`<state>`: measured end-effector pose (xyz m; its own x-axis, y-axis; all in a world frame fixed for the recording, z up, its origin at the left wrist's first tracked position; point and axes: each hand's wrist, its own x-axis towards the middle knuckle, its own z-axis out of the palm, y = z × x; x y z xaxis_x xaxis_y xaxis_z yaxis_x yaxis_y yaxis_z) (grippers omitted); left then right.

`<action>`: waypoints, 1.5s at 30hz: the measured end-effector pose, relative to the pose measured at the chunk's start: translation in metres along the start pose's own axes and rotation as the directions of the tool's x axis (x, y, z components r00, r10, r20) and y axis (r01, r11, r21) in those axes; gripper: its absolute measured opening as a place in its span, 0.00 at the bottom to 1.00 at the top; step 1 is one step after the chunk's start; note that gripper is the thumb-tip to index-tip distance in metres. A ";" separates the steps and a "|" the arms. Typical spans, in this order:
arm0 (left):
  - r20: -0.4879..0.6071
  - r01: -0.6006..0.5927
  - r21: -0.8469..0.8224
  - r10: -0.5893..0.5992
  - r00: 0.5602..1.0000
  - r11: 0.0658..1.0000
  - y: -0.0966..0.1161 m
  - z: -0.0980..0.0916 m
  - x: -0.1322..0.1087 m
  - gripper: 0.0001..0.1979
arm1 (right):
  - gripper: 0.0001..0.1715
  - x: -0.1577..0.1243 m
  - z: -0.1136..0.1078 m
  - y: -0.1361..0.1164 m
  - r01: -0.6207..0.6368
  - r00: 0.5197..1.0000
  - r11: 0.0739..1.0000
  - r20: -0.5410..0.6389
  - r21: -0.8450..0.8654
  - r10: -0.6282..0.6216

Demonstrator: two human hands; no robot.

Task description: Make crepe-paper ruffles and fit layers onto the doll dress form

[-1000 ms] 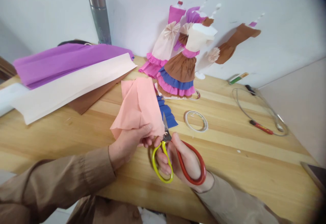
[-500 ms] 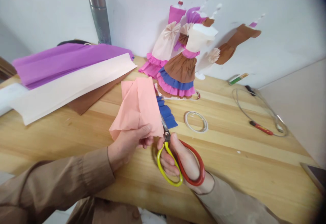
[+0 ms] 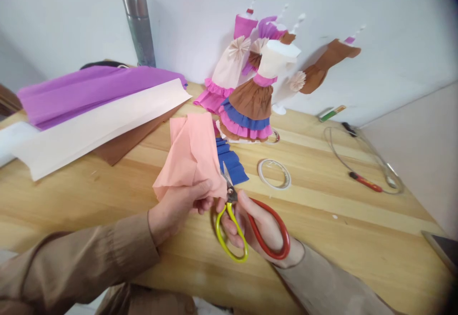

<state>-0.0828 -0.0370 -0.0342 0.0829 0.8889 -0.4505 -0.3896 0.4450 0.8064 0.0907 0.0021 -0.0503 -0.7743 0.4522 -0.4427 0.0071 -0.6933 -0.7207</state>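
My left hand pinches the lower edge of a folded sheet of peach crepe paper, thumb on top. My right hand is wrapped round a pair of scissors with one yellow and one red handle. The handles are spread and the blades stand apart at the paper's lower right edge. One blade tip shows over a pleated blue crepe paper piece, which lies partly under the peach sheet. How far the other blade reaches is hidden by the paper.
Miniature paper dresses on stands rise behind my hands. Purple crepe paper and a cream sheet lie at left, before a steel flask. A tape roll and a red-handled corded tool are to the right.
The scissors have opened, their handles spreading apart and a blade tip coming into sight beside the peach paper. My left hand keeps its hold. The whole view has shifted slightly.
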 end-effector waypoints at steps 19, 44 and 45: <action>-0.017 0.001 -0.017 -0.001 1.000 1.000 -0.003 -0.001 -0.005 0.19 | 0.38 0.000 0.008 0.000 -0.004 0.987 0.993 -0.160 -0.116 -0.015; 0.301 0.466 0.213 -0.511 0.805 0.859 0.025 0.017 -0.082 0.19 | 0.33 -0.005 0.010 -0.002 -0.045 0.983 0.999 -0.178 -0.003 0.044; 0.288 0.385 0.337 -0.484 0.826 0.859 0.036 0.018 -0.087 0.15 | 0.32 -0.006 0.010 -0.002 -0.049 0.984 0.999 -0.172 0.007 0.050</action>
<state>-0.0876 -0.0959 0.0408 0.5213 0.5506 -0.6521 0.0067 0.7614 0.6482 0.0887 -0.0046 -0.0411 -0.6526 0.5070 -0.5631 0.0406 -0.7187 -0.6941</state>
